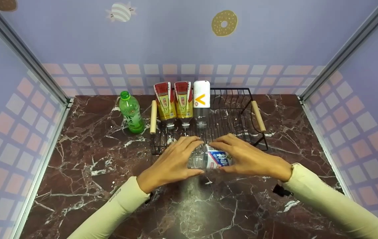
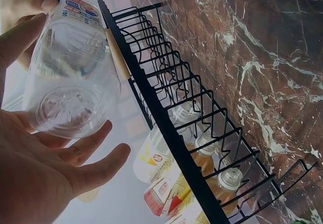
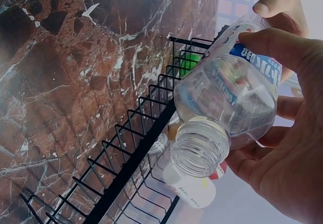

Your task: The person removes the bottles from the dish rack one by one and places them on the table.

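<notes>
A clear plastic bottle (image 1: 198,157) with a white-and-blue label lies sideways in front of the rack, between both hands. My left hand (image 1: 177,161) has thumb and fingers around its base end, some fingers spread in the left wrist view. With the thumb on the label and fingers behind, my right hand (image 1: 247,156) grips the other end. The bottle's capless threaded neck (image 3: 200,146) points out in the right wrist view. Behind the hands stands a black wire rack (image 1: 230,89) with wooden handles, holding two red-and-yellow bottles (image 1: 166,104) and a white-labelled bottle (image 1: 202,94), necks down.
A green bottle (image 1: 132,114) stands upright left of the rack, on the dark red marbled tabletop (image 1: 102,186). Purple walls (image 1: 175,33) with tile patterns close in the back and both sides. The rack's right wooden handle (image 1: 258,116) leans outward.
</notes>
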{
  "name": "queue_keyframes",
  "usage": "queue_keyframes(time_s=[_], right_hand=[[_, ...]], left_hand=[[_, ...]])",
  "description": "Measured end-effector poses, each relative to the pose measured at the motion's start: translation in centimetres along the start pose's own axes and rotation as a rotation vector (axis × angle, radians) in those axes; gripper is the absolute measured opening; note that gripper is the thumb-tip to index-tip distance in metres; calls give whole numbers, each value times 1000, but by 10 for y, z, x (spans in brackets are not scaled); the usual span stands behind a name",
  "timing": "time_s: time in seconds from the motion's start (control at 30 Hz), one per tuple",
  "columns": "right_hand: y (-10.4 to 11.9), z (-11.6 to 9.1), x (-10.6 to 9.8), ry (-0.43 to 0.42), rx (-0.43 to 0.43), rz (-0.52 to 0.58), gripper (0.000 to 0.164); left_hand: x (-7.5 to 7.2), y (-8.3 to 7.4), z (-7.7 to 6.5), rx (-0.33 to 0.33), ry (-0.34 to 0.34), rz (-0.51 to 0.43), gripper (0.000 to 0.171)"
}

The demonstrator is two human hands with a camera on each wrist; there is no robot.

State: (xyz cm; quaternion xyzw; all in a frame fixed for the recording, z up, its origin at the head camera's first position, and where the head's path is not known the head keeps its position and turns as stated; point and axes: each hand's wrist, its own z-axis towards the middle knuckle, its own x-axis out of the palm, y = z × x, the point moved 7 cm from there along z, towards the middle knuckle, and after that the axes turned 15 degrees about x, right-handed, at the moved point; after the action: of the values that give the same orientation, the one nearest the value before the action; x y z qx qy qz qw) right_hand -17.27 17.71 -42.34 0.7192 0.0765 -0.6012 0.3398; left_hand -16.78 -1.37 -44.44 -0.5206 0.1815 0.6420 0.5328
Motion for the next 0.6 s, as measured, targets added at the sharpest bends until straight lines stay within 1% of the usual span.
queue_keyframes(time_s=[0.13, 0.37, 0.6], right_hand=[[0, 0, 1, 8, 10, 6, 91], [1, 0, 2, 17, 4, -13, 89], [1, 2, 3, 18, -2, -15, 88]], left_hand=[[3, -2, 2, 4, 12, 26, 88], [4, -5, 7, 22, 33, 114, 85], [6, -6, 11, 24, 61, 192, 84]])
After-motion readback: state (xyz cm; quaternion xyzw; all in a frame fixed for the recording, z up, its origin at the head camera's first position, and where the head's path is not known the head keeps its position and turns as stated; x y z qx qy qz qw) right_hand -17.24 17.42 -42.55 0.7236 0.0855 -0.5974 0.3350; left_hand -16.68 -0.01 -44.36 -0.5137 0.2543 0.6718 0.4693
